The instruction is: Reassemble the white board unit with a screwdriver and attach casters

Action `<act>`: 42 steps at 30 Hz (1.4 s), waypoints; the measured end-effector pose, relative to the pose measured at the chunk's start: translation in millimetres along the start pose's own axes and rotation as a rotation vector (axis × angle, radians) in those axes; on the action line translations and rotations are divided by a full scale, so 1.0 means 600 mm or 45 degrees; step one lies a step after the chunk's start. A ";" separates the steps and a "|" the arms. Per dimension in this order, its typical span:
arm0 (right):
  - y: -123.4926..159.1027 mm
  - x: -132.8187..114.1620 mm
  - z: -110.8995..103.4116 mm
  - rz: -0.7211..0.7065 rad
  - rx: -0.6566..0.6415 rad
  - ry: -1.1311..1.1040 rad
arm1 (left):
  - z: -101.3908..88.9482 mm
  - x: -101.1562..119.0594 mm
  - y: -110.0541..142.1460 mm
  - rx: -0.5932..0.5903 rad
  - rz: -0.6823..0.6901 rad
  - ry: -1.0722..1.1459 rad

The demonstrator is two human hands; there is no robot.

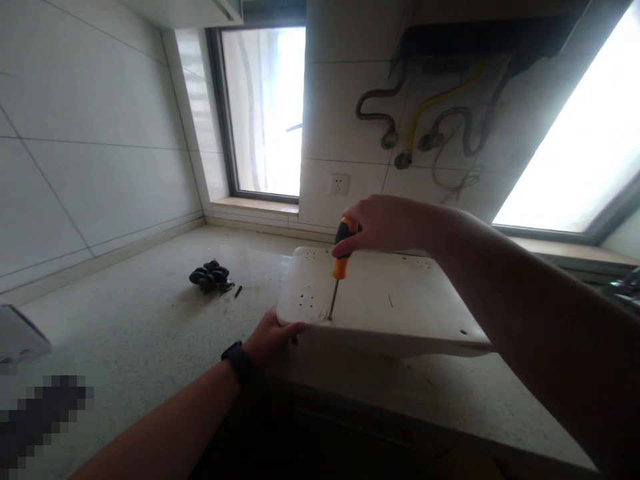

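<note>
My right hand (367, 223) is closed around the orange and black handle of a screwdriver (341, 267), held nearly upright. Its tip meets a spot near the front edge of a white panel-like piece (360, 293), which has groups of small holes at its corners. The piece lies on the speckled countertop, its near side slightly raised. At its front left corner, my left hand (275, 330) grips the edge, thumb on top and fingers beneath. A dark watch sits on that wrist. Whether a screw is under the tip is too small to tell.
Black caster-like parts (209, 275) lie in a heap on the countertop (165, 333) at the left, with small screws and a short dark piece (239, 291) beside them. A white box (23, 333) stands farther left. Behind are a wall socket (339, 184) and pipes under a dark appliance.
</note>
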State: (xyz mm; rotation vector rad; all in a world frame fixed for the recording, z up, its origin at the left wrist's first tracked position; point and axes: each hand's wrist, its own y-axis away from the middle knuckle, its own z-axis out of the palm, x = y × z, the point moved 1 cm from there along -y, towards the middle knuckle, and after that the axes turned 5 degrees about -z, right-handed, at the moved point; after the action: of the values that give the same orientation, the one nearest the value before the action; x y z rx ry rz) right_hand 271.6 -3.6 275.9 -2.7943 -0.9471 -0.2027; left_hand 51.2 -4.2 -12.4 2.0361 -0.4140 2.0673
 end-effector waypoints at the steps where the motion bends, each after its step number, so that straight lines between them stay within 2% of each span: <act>1: -0.002 -0.001 0.004 0.043 0.042 0.050 | 0.000 0.000 0.000 0.006 0.002 0.001; 3: -0.004 -0.004 0.012 0.102 0.107 0.151 | 0.001 0.000 0.000 0.017 0.006 0.003; 6: 0.000 -0.005 0.023 0.086 0.172 0.191 | 0.003 0.002 0.000 0.021 0.011 0.003; 9: 0.012 -0.004 0.029 -0.019 0.141 -0.115 | 0.004 0.006 0.002 0.014 0.009 -0.005; 12: 0.023 -0.011 0.028 -0.202 0.076 -0.469 | 0.003 0.008 0.003 0.018 0.005 -0.029; 14: 0.024 -0.018 0.026 -0.274 0.079 -0.538 | 0.003 0.008 0.004 0.017 0.013 -0.035; 16: 0.020 -0.024 0.025 -0.222 0.132 -0.433 | 0.003 0.007 0.004 0.018 0.015 -0.029; 20: 0.008 -0.026 0.025 0.079 0.258 -0.042 | 0.003 0.006 0.003 0.021 0.016 -0.036; 24: 0.008 -0.026 0.034 0.220 0.278 0.098 | 0.003 0.007 0.002 0.030 0.023 -0.052; 26: 0.011 -0.026 0.043 0.186 0.309 -0.012 | 0.004 0.008 0.003 0.026 0.023 -0.045; 30: 0.015 -0.028 0.061 0.023 0.357 -0.469 | 0.005 0.009 0.005 0.029 -0.007 -0.029; 33: 0.018 -0.025 0.066 -0.024 0.375 -0.617 | 0.004 0.008 0.003 0.025 -0.004 -0.012; 36: 0.023 -0.018 0.064 -0.130 0.314 -0.766 | 0.003 0.005 0.002 0.023 0.000 0.000; 39: 0.025 -0.010 0.061 -0.162 0.325 -0.738 | 0.003 0.004 0.001 0.019 -0.004 -0.014; 42: 0.025 -0.006 0.059 -0.001 0.412 -0.462 | 0.002 0.003 0.001 0.023 0.002 -0.017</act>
State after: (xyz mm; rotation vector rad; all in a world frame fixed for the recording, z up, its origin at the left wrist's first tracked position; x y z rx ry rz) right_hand 280.4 -9.5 239.1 -2.5691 -0.9519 0.4345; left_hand 52.0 -5.1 -10.8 2.0620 -0.4013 2.0667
